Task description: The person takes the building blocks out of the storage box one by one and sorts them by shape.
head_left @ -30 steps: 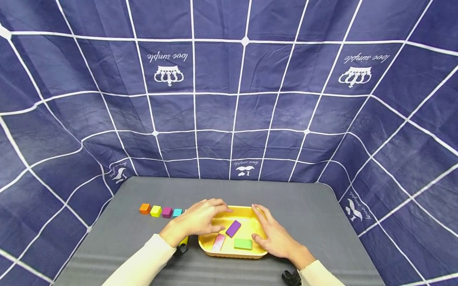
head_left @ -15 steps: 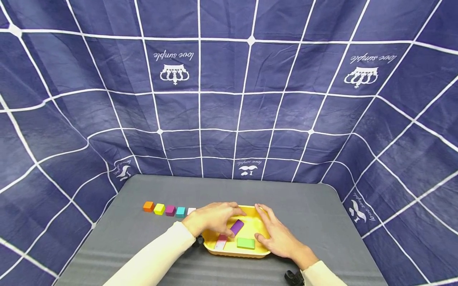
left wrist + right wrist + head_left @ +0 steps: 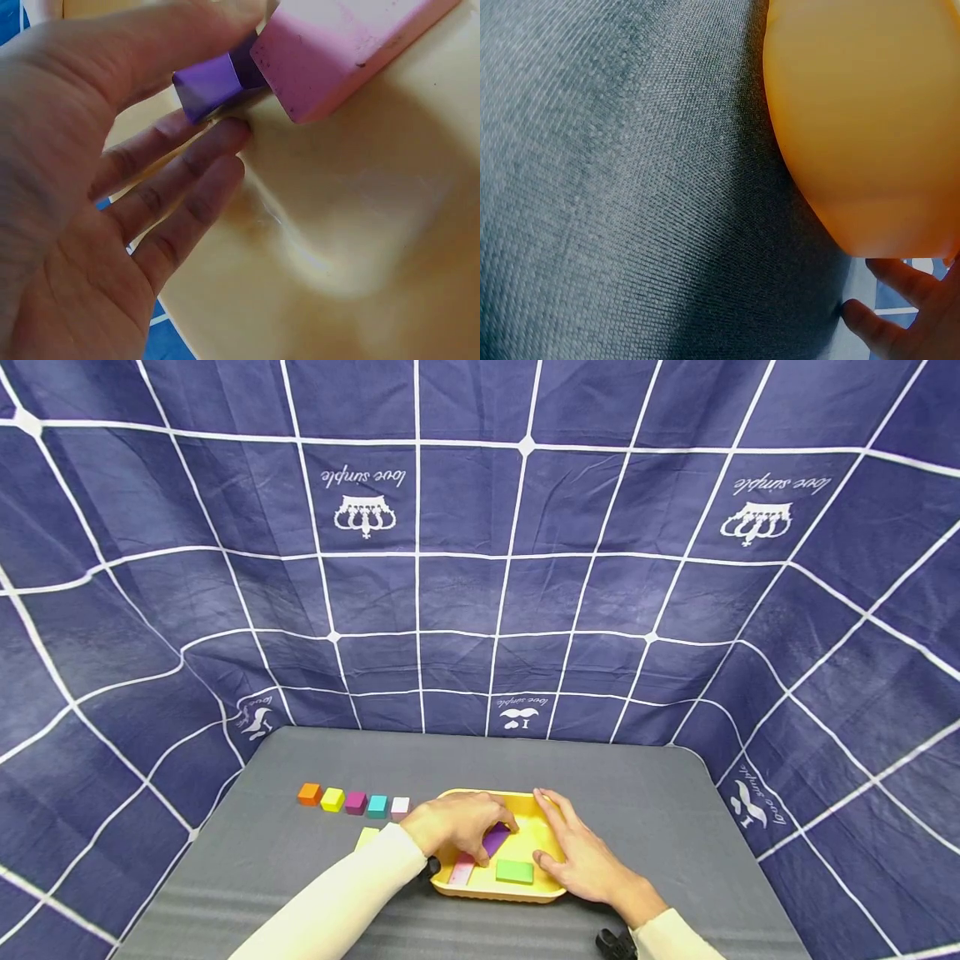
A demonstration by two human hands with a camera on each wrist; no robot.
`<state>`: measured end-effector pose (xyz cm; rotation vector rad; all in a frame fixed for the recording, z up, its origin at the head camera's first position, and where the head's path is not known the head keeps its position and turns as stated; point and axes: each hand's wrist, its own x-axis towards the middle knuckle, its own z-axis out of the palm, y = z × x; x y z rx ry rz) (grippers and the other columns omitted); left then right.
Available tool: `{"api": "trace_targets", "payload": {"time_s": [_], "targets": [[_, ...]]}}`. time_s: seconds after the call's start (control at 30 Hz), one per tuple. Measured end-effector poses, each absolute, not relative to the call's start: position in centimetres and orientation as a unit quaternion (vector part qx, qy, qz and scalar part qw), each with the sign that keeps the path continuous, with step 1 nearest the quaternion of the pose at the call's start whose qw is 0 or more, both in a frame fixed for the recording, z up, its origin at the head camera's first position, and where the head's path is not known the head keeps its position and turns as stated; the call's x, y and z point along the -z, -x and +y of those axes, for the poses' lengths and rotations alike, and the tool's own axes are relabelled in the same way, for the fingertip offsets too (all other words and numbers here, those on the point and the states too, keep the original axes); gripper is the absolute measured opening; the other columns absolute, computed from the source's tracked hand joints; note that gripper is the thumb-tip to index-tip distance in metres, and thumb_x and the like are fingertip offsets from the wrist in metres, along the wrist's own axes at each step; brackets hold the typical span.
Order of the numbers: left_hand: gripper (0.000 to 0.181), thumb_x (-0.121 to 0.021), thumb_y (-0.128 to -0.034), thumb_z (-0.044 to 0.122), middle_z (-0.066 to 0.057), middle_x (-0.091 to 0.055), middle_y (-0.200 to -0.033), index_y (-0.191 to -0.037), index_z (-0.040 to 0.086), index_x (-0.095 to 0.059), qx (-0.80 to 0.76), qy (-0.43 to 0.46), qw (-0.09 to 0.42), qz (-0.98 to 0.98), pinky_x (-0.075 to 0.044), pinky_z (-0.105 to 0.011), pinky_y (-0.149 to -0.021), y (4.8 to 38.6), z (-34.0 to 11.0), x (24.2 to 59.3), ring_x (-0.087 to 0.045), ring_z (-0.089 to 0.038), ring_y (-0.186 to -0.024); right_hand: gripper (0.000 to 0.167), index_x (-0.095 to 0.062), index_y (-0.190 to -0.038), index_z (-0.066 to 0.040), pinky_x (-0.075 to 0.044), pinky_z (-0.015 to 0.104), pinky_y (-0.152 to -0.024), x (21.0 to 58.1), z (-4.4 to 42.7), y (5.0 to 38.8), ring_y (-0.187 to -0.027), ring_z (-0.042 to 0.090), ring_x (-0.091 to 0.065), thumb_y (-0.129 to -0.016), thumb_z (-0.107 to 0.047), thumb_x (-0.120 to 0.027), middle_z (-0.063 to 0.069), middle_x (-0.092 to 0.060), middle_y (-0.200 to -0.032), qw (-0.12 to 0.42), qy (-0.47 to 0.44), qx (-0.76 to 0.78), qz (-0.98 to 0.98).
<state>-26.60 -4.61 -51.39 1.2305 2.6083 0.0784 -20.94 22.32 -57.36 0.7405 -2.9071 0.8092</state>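
Note:
My left hand reaches into a yellow plastic tray and pinches a purple rectangular block between thumb and fingers. In the left wrist view, the purple block lies between the thumb and fingertips, close to a pink block. That pink block and a green block lie on the tray's floor. My right hand holds the tray's right side, thumb over the rim and fingers along the outside. In the right wrist view, two fingertips show beyond the tray's outer wall.
Left of the tray stands a row of small cubes: orange, yellow, purple, teal and white. A pale yellow block is partly hidden by my left sleeve. A blue gridded curtain encloses the grey table.
My left hand has moved right and down into the tray, and its thumb and fingers have closed on the purple block. My right hand has stayed at the tray's right side.

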Motion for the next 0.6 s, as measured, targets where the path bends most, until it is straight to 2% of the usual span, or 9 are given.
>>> {"api": "trace_targets", "payload": {"time_s": [0.23,0.6], "targets": [[0.051,-0.103,-0.0897,0.031,0.013,-0.081,-0.127,-0.137,0.027,-0.085,-0.025,-0.443,0.118,0.889,-0.057,-0.018,-0.105,26.58,-4.48,51.28,-0.066,0.000,-0.106,0.096,-0.034,-0.184,-0.012,-0.062,0.059,-0.117,57.45,22.49,21.03,-0.154,0.032,-0.064,-0.102,-0.030,-0.082,0.006,-0.038,-0.185,0.028,-0.242,-0.253,-0.936],[0.050,-0.101,-0.0915,0.037,0.013,-0.080,-0.118,-0.137,0.025,-0.084,-0.029,-0.449,0.099,0.888,-0.056,-0.015,-0.095,26.26,-4.82,50.87,-0.063,0.001,-0.098,0.097,-0.035,-0.184,-0.012,-0.061,0.060,-0.118,57.58,22.34,20.98,-0.154,0.033,-0.064,-0.101,-0.029,-0.082,0.008,-0.040,-0.184,0.033,-0.242,-0.256,-0.935]]}}
